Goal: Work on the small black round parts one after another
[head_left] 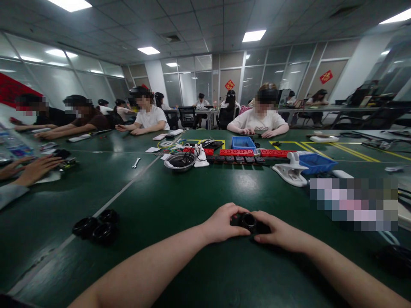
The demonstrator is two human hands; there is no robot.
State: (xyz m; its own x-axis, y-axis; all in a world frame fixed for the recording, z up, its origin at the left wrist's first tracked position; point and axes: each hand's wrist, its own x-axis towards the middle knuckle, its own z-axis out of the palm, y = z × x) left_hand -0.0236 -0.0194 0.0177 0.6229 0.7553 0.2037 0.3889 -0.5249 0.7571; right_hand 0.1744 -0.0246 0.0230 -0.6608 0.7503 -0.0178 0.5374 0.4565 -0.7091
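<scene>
My left hand (224,223) and my right hand (278,230) meet over the green table in front of me. Between them is a glossy black ring-shaped part (249,220) with a round opening facing up toward me. The left thumb and fingers close round its left side, while the right thumb and fingers grip from the right. A darker portion under the right fingers is partly hidden, so its shape is unclear. To the left, several similar black round parts (104,231) sit in a cluster on the table.
Ahead stand a metal bowl (180,166), a red power strip (237,152), a white clip base (290,173) and blue trays (316,164). A wrench (136,163) lies left of the bowl. A co-worker's hands (40,167) are at far left; other people sit across the table (180,201).
</scene>
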